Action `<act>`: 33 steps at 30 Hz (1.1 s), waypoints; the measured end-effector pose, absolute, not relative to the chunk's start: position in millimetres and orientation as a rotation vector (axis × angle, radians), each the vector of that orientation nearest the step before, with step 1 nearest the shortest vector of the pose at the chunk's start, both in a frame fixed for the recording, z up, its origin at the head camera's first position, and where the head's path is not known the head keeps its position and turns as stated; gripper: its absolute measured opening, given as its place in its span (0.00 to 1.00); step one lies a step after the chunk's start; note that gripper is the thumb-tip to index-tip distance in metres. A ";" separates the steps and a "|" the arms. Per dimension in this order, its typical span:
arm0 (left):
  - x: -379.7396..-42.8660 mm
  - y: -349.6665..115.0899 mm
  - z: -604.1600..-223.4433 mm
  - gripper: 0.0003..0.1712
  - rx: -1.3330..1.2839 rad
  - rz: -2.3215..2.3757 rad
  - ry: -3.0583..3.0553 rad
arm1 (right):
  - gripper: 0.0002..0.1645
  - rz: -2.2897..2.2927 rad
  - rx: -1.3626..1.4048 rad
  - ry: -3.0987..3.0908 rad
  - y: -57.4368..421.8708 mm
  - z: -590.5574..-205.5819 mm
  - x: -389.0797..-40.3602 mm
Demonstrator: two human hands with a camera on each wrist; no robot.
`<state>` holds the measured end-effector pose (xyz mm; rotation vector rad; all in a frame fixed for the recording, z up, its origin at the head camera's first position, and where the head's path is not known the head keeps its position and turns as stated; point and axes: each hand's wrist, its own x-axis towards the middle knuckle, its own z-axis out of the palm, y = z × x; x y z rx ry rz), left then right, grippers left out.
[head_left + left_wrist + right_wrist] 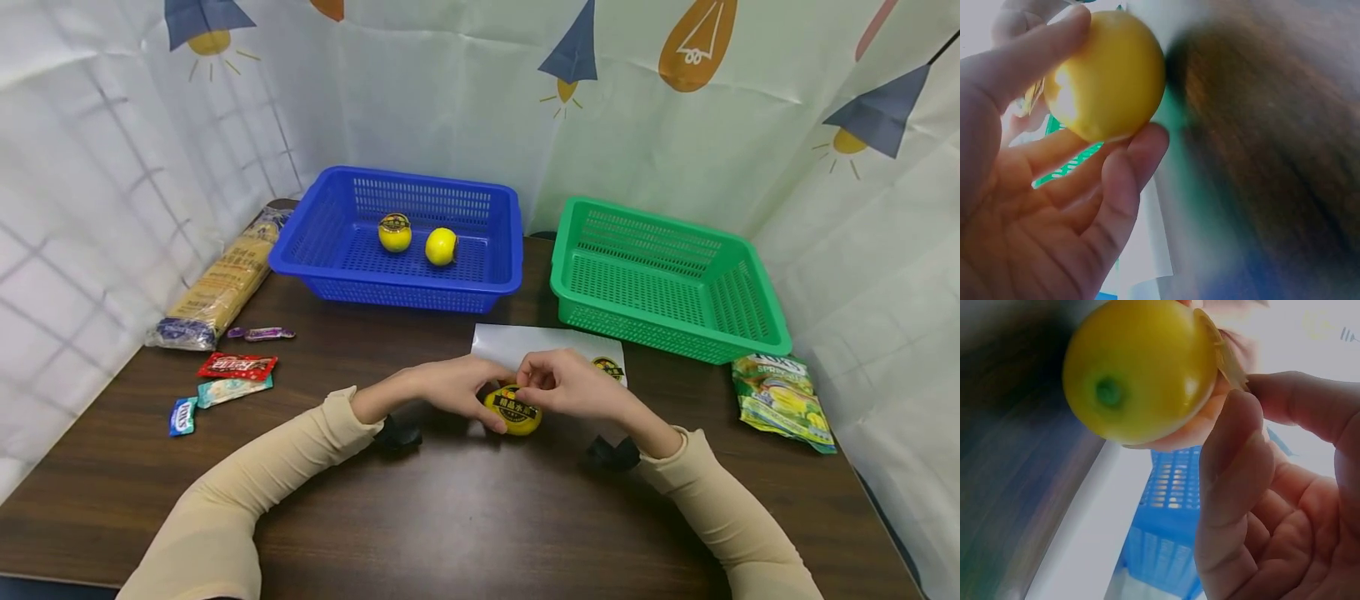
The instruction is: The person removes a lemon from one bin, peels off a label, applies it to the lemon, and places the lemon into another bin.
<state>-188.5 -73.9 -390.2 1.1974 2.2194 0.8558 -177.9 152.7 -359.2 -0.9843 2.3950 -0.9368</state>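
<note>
My left hand [462, 386] grips a round yellow fruit [1110, 75] between thumb and fingers, just above the dark table. On the fruit's upper side is a black and gold sticker [513, 402] with printed characters. The thumb and forefinger of my right hand [573, 383] pinch the lifted edge of that sticker [1230, 361], which stands off the skin in the right wrist view. A green stem spot [1109, 392] shows on the fruit's end. Behind both hands lies a white sheet [498, 339] bearing another such sticker [608, 367], both partly hidden by the hands.
Two stickered yellow fruits [441, 247] sit in a blue basket [405, 287] at the back. A green basket [675, 333] stands right of it. Snack packets [237, 366] and a long noodle-like pack [225, 283] lie at left; a green bag [783, 400] lies at right.
</note>
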 end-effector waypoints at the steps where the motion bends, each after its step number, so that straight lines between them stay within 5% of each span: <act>1: -188.7 -73.5 -390.6 0.26 1.196 0.865 2.244 | 0.05 -0.922 -0.991 2.423 152.9 -359.6 -178.7; 33: -182.1 -68.0 -394.7 0.16 1.095 0.891 2.298 | 0.10 -0.748 -1.022 2.573 150.9 -371.6 -181.5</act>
